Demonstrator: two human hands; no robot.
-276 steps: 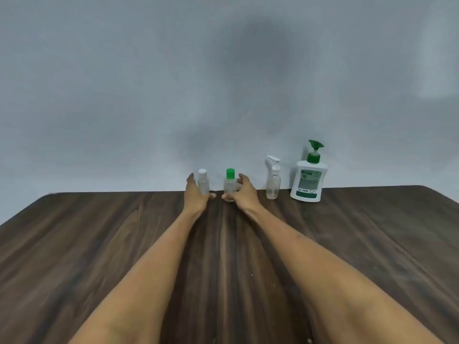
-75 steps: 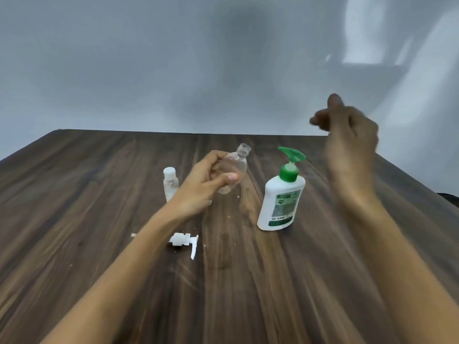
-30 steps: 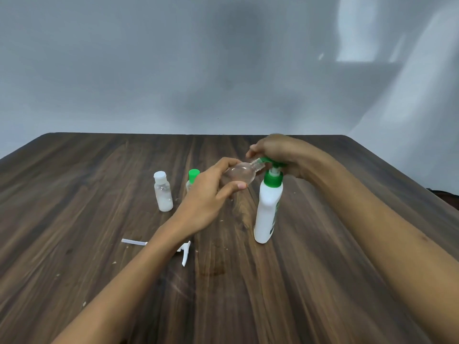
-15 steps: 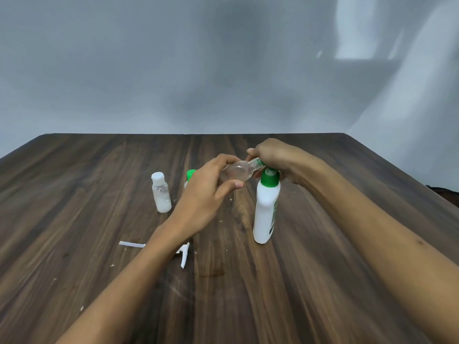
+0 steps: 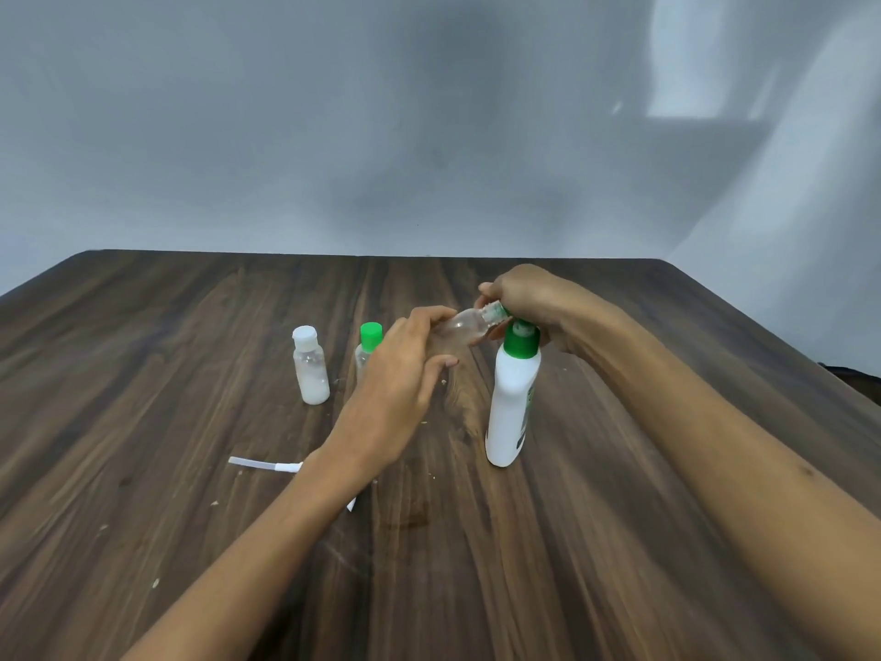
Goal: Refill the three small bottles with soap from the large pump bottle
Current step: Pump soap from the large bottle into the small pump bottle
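Currently we're filling bottle one: left hand (image 5: 405,374) fingers grip the clear bottle (image 5: 460,326), right hand (image 5: 529,298) fingers curl over the pump bottle (image 5: 512,403); two capped bottles wait.

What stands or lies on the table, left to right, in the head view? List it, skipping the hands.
Loose pump tube → white-capped small bottle → green-capped small bottle → clear open bottle held tilted → large pump bottle.
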